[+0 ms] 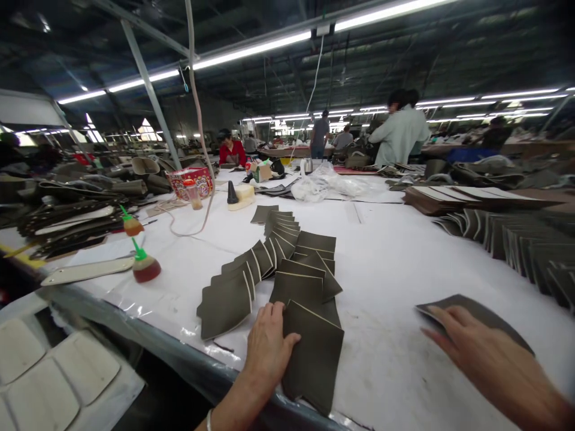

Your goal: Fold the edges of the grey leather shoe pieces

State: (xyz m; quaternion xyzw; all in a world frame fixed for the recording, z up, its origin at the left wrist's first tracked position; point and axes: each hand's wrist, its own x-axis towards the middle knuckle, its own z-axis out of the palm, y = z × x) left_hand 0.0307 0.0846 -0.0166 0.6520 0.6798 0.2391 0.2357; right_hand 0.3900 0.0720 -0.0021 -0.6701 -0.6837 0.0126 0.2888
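Note:
My left hand (269,344) is at the table's front edge, its thumb on a dark olive leather piece (313,353) and its fingers curled at that piece's left side. To the right, my right hand (476,341) grips another dark leather piece (485,317) by its left end, fingers on top and thumb at the near edge. Slight blur softens this hand. Beyond my left hand, a fanned row of small leather pieces (229,299) curves away over the white tabletop (377,263). More pieces (299,287) overlap beside that row.
Glue bottles with green tips (146,267) stand left, near a pale strip (87,271). A hanging cable (197,90) reaches the table by a patterned tub (202,182). Stacked leather pieces (516,239) line the right. Other people (402,131) are further back. Pale panels (85,365) lie low left.

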